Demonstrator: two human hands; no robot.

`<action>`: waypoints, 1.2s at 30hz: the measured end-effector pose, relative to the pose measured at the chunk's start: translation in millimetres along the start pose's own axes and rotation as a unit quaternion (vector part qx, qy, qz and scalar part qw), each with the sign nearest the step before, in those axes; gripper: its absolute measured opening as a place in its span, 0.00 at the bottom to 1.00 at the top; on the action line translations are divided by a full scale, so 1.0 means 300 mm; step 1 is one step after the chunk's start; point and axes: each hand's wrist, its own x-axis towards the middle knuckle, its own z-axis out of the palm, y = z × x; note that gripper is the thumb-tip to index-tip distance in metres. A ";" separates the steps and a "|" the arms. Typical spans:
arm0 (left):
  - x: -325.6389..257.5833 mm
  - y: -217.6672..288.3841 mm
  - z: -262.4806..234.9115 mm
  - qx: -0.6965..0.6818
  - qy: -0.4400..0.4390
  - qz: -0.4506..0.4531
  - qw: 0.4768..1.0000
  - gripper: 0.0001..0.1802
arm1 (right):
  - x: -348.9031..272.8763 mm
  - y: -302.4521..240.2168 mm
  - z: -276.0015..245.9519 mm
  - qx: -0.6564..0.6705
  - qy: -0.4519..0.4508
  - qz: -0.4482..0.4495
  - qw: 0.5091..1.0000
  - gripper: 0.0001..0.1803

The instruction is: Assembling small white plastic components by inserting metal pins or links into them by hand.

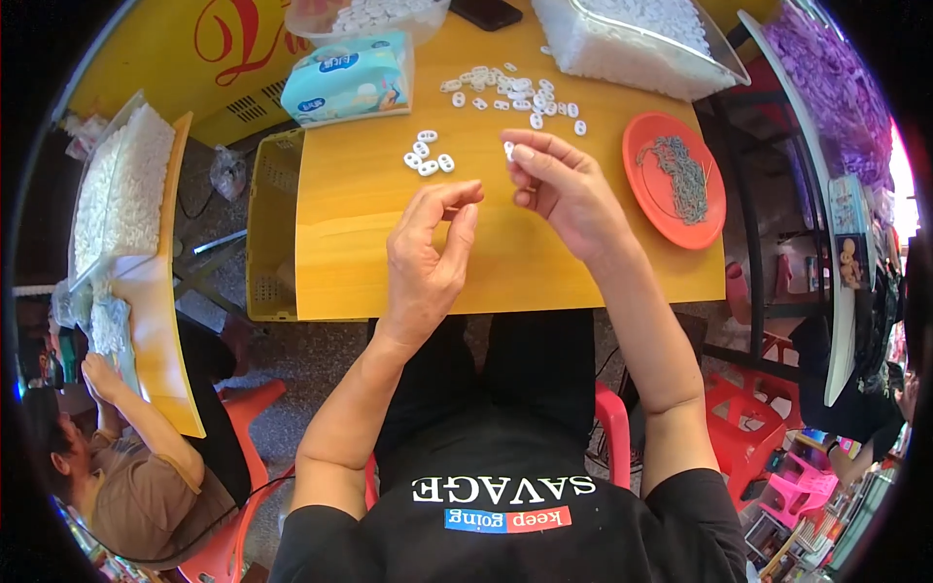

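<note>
Small white oval plastic pieces with two dark holes lie on the yellow table [379, 262]. My right hand [569, 194] is raised over the table and pinches one such white plastic piece [508, 151] between thumb and fingertips. To its left is my left hand [428, 255], its fingers curled and the thumb close to the index finger; anything between them is too small to make out. A small group of finished-looking white pieces [428, 154] sits beyond my left hand. Farther off, a looser pile of pieces [522, 92] spreads out.
At the right, a red plate [641, 189] holds a heap of thin grey bits. A blue tissue pack [348, 80], a tub of white pieces [428, 21], a larger clear bin [622, 58] and a dark phone [486, 12] line the far side. Another person [146, 476] sits at left.
</note>
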 end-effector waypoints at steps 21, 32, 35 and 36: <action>-0.013 0.034 0.092 0.140 0.022 0.144 0.979 0.10 | -0.151 0.079 0.043 -0.080 0.063 -0.105 0.989 0.13; -0.004 0.031 0.074 -0.254 -0.057 -0.201 0.944 0.10 | -0.144 0.056 -0.003 -0.167 0.011 -0.144 0.975 0.18; -0.004 0.014 0.071 -0.302 -0.050 -0.232 0.923 0.10 | -0.128 0.073 0.004 -0.139 0.011 -0.142 0.980 0.16; -0.003 0.008 0.069 -0.300 -0.044 -0.236 0.923 0.10 | -0.125 0.075 0.006 -0.135 0.015 -0.144 0.980 0.15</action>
